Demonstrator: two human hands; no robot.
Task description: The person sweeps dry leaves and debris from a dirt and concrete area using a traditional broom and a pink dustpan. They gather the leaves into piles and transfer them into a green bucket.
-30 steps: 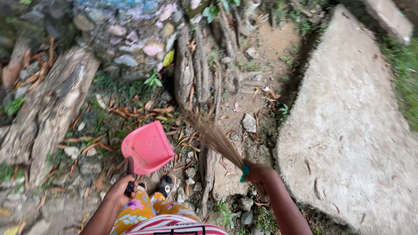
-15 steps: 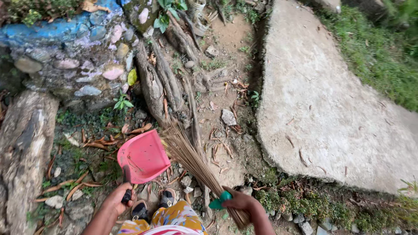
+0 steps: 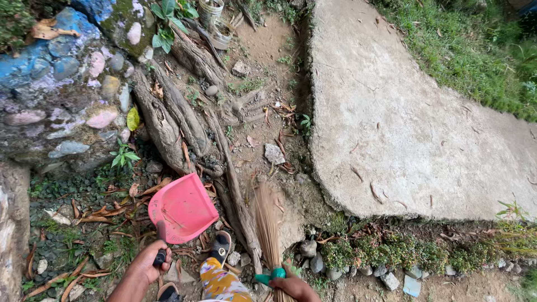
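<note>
- Fingers (image 3: 150, 258) of the left hand (image 3: 146, 264) wrap tight around the dark handle of a pink dustpan (image 3: 182, 211), low in the view at about 7 o'clock.
- Fingers of the right hand (image 3: 292, 285) are closed on a stick broom (image 3: 267, 226) where a green band binds the bundle, at about 6 o'clock; the fingertips themselves are partly cut off by the bottom edge.
- From the left hand, the dustpan reaches up toward 1 o'clock, its open mouth tilted toward the roots and dry leaves.
- From the right hand, the broom's brown bristles run up toward 12 o'clock, standing just beside the dustpan at its 3 o'clock, apart from it.
- Between the two hands, a leg in yellow patterned cloth ends in a dark sandal (image 3: 221, 246), just under the dustpan's lower corner.
- Thick tree roots (image 3: 168, 120) run from 12 o'clock of the dustpan up toward the top of the view, with dry brown leaves (image 3: 100, 213) lying at the dustpan's 9 o'clock.
- Bare dirt with a small pale stone (image 3: 274, 153) lies at 12 o'clock of the broom.
- At 3 o'clock of the view spreads a broad grey concrete slab (image 3: 414, 117), with grass (image 3: 475, 50) beyond it at 1 o'clock.
- At 10 o'clock stands a wall of rounded stones with blue paint (image 3: 61, 89).
</note>
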